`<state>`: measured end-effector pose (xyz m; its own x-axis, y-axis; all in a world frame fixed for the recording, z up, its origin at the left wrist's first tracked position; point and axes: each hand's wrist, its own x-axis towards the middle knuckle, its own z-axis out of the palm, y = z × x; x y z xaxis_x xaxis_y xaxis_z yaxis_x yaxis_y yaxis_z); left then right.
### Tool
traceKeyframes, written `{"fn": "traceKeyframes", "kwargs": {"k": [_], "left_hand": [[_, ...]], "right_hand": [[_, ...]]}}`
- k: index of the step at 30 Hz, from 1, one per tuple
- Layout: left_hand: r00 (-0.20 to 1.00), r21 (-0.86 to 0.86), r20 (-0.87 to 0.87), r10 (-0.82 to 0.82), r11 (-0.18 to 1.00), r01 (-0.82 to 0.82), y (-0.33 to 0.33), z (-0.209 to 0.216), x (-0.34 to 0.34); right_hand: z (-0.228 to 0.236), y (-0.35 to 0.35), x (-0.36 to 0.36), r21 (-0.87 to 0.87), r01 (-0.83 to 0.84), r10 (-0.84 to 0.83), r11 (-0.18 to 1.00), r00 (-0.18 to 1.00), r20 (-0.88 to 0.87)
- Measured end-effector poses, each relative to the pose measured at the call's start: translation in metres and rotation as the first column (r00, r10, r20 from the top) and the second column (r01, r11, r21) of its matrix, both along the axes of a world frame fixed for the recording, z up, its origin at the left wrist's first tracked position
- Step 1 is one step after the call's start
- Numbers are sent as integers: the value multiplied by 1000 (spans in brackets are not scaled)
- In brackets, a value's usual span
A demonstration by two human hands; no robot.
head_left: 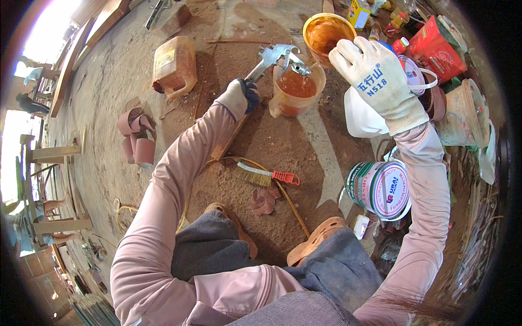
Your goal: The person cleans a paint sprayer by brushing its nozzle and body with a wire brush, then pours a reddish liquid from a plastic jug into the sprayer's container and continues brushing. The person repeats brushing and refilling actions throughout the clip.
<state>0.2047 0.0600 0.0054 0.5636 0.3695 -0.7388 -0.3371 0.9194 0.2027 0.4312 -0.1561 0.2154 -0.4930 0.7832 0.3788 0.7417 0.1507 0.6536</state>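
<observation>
My left hand (240, 99), in a white glove with a dark palm, is closed round the handle of a silver spray gun (277, 54). The gun's head is over the rim of a cut-open translucent plastic jug (276, 104), which holds orange-brown liquid. My right hand (375, 76), in a white knit glove, has its fingers curled at the near right rim of a yellow plastic bucket (311, 24). Orange-brown residue coats the inside of that bucket. The right fingertips are partly hidden by the bucket's edge and the glove.
A stained jerrycan (175, 65) lies left of the jug. Sandpaper strips (144, 151) and a red-handled wire brush (285, 177) are on the dirt floor. A yellow hose (293, 206) runs between my feet. At the right stand a paint can (360, 183), white jug (361, 115) and red bag (435, 49).
</observation>
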Motion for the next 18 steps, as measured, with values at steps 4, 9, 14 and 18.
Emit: {"fn": "traceKeyframes", "kwargs": {"k": [4, 9, 14, 18], "left_hand": [[999, 25, 44, 12, 1000, -13, 3, -5, -6], [993, 126, -110, 44, 992, -30, 4, -8, -3], [964, 228, -238, 117, 972, -62, -4, 2, 5], [954, 304, -275, 118, 952, -30, -4, 1, 5]], "right_hand": [[-2, 0, 0, -6, -8, 8, 1000, 1000, 11], [-4, 3, -5, -30, 10, -11, 999, 1000, -14], [-7, 11, -4, 3, -35, 35, 999, 999, -33], [-5, 17, -6, 17, -37, 38, 999, 998, -40]]}}
